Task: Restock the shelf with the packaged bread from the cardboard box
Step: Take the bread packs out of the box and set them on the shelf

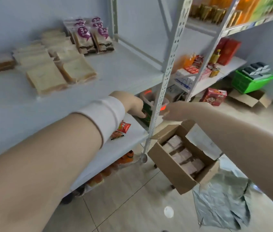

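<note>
so, white shelf fills 9 to 12 o'clock, sliced bread packs lying flat on it at 10. open cardboard box on the floor at 5, packaged bread stacked inside. left hand mid frame past the shelf edge, fingers loose, nothing held. right hand at 3 of it, blurred, fingers stretched, empty

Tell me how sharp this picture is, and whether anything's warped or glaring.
Head view: soft overall; the left hand and right hand are motion-blurred; the wide lens slants the shelf upright; light is even, shadows faint; one white glare spot on the floor tiles.
</note>
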`<state>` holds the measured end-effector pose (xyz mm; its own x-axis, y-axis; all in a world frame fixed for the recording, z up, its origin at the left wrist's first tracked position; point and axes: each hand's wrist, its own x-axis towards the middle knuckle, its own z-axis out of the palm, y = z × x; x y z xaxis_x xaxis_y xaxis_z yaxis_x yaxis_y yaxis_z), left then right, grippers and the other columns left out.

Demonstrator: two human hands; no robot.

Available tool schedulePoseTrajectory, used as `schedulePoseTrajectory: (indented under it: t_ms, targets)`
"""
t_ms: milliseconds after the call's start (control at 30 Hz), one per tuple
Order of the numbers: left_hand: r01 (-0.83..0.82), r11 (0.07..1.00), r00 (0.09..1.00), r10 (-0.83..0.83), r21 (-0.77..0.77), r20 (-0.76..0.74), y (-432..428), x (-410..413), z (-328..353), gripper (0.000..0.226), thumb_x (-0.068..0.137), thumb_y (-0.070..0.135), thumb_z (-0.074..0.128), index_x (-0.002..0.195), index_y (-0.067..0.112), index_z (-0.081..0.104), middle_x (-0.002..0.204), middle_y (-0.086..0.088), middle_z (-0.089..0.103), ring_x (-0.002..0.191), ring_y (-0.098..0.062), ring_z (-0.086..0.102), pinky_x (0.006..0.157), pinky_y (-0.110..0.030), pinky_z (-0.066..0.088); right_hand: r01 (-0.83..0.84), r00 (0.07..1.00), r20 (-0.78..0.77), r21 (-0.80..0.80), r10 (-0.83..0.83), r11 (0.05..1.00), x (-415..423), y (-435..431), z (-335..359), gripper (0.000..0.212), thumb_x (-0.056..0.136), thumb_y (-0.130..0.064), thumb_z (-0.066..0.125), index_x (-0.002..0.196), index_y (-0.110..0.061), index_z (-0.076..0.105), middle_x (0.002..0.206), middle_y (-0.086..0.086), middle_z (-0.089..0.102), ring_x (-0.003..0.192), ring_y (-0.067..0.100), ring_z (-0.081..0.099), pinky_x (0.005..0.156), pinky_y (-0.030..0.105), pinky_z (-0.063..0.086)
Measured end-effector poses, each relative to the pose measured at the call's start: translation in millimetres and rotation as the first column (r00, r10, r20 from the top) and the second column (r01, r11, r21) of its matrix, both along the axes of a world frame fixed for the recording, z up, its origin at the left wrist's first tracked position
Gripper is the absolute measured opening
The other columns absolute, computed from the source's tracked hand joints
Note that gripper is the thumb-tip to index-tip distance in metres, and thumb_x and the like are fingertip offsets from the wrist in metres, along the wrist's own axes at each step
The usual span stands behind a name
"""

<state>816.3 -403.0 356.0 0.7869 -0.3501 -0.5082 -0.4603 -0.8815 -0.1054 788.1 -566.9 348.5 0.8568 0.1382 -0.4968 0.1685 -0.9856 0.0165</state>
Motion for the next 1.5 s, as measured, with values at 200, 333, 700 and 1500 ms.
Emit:
schedulePoseTrajectory:
  t_ms: [200,333,700,1500]
  targets:
    - [0.205,0.979,0.961,-0.203,-0.006,-0.189,-167,5,-94,0.052,0.095,0.046,0.040,0.135,0.013,0.041,0.138,-0.008,0.048,0.122,-0.030,0.048,0.101,-0.046,0.041,0.326,0.934,-0.146,-0.033,-0.327,0.945,-39,-184,-86,0.054,0.098,-0.039,0.038,0.140,-0.007,0.037,0.144,0.009,0.043,0.131,0.026,0.041,0.108,0.034,0.034]
    - [0.272,0.962,0.915,-0.253,0.018,-0.314,-225,9,-157,0.051,0.094,0.045,0.041,0.135,0.014,0.041,0.136,-0.008,0.050,0.120,-0.031,0.050,0.099,-0.045,0.043,0.489,0.829,-0.300,-0.021,-0.472,0.872,-64,-252,-150,0.050,0.096,-0.040,0.040,0.134,-0.007,0.046,0.133,0.012,0.053,0.121,0.028,0.051,0.103,0.035,0.041]
    - [0.155,0.988,0.799,-0.129,-0.006,-0.587,-292,107,-309,0.054,0.094,0.041,0.044,0.140,0.014,0.036,0.142,-0.010,0.045,0.127,-0.028,0.046,0.105,-0.042,0.039,0.893,0.418,-0.559,0.109,-0.716,0.437,-18,-268,-297,0.056,0.095,-0.036,0.046,0.138,-0.001,0.036,0.137,0.016,0.048,0.126,0.031,0.046,0.100,0.033,0.039]
    - [-0.397,0.910,0.842,0.309,-0.120,-0.443,-371,151,-656,0.066,0.084,0.024,0.066,0.136,0.008,0.029,0.134,-0.016,0.050,0.124,-0.033,0.048,0.101,-0.038,0.039,0.793,-0.572,-0.496,-0.130,-0.653,-0.595,59,-287,-637,0.090,0.074,-0.045,0.072,0.137,0.001,0.027,0.139,0.021,0.042,0.127,0.037,0.043,0.102,0.041,0.038]
